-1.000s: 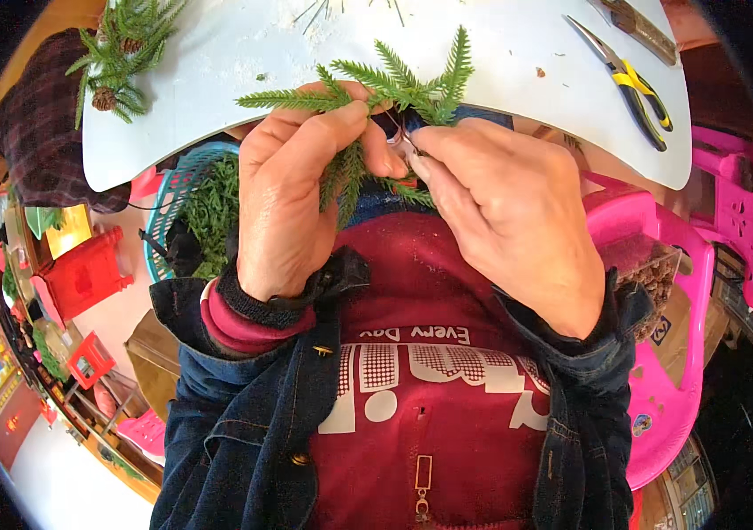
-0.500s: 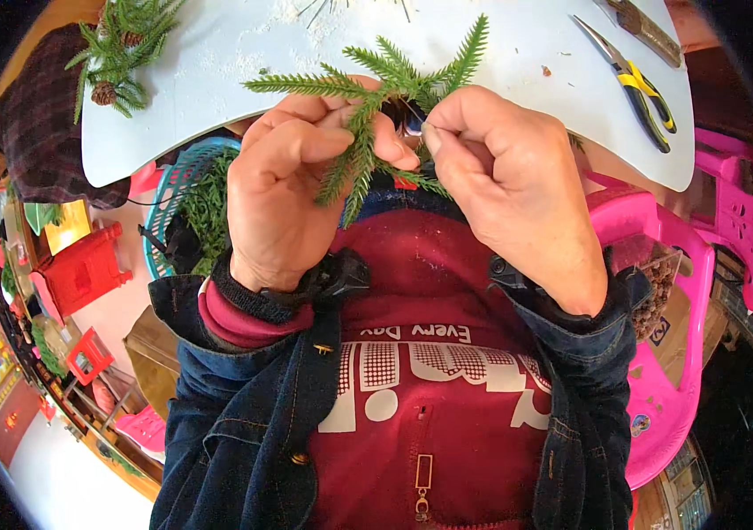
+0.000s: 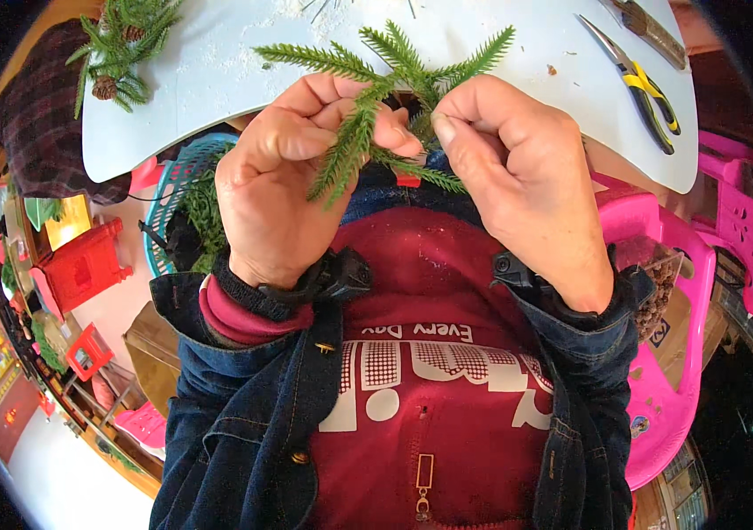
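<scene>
While both hands' fingers [image 3: 394, 132] pinch it, green sprig [image 3: 376, 79] fans feathery, flat, several-branched.

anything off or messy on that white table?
Only minor mess. Pale crumbs or dust are scattered on the white table near its far edge, above the green sprigs that the left hand and right hand pinch together. The pliers and pinecone bunch lie loose. Nothing looks damaged.

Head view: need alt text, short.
Both hands pinch a bunch of green fir sprigs between them, left hand and right hand, above the edge of a white table. Yellow-handled pliers lie on the table to the right, more greenery with a pine cone to the left.
</scene>
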